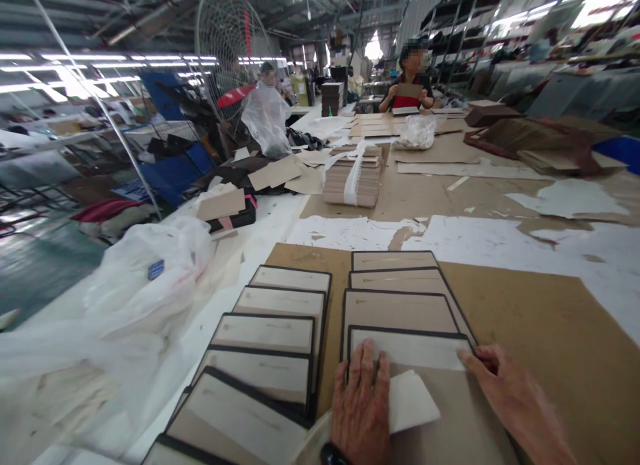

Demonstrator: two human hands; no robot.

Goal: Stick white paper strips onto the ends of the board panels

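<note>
Flat on the front panel point(430, 385) of the right-hand row lies my left hand point(361, 402), its fingers stretched out near the top edge. This panel is grey-beige with a dark border and a paler strip along its top. Some white cloth or paper point(411, 402) sticks out from beneath my left hand on both sides. My right hand point(505, 385) pinches the panel's right edge near the top corner, thumb above and fingers curled at the side. Behind it, similar panels point(395, 308) overlap in a row. To the left runs a second overlapping row of dark-edged panels point(267, 333).
A brown board point(520, 318) lies under the rows. Farther back stands a tied bundle of brown pieces point(353, 175). Clear plastic sheeting point(145, 272) covers the left table side. A large fan point(233, 58) stands beyond. Across the table a co-worker point(413, 78) holds a brown piece.
</note>
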